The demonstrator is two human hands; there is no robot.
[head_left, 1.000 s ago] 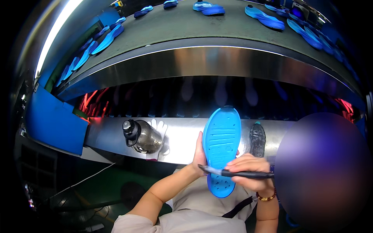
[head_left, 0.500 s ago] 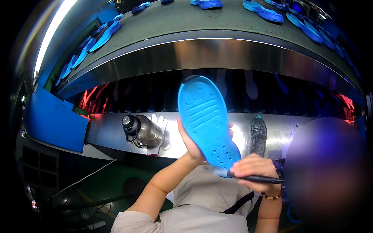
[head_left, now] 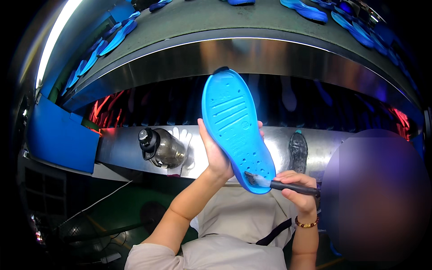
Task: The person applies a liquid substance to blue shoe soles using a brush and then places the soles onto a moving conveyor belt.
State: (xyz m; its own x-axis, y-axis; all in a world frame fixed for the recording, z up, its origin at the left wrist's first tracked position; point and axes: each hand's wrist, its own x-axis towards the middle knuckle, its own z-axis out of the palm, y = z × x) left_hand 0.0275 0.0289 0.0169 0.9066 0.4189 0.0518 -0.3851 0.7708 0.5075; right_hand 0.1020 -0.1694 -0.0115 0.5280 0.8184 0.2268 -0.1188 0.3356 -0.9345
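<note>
A blue shoe midsole point(head_left: 231, 119), its grooved and dimpled face toward me, stands nearly upright over the metal ledge. My left hand point(head_left: 217, 150) wraps round it from behind, with the thumb along its left edge and fingertips showing at the right. In my right hand point(head_left: 299, 189) is a brush with a black handle point(head_left: 294, 187). Its pale, dark-tipped bristles point(head_left: 255, 179) lie against the lower, heel end of the midsole. A small black piece shows at the midsole's top end.
On the metal ledge point(head_left: 121, 146) stand a dark translucent bottle point(head_left: 166, 148), a white glove point(head_left: 183, 136) behind it, and a dark sole-shaped piece point(head_left: 298, 150). Beyond runs a green conveyor belt point(head_left: 193, 20) carrying several blue midsoles point(head_left: 303, 10). A blurred round patch covers the right.
The brush has moved from the midsole's lower tip up and left onto its heel face. The midsole sits slightly higher and farther left in view.
</note>
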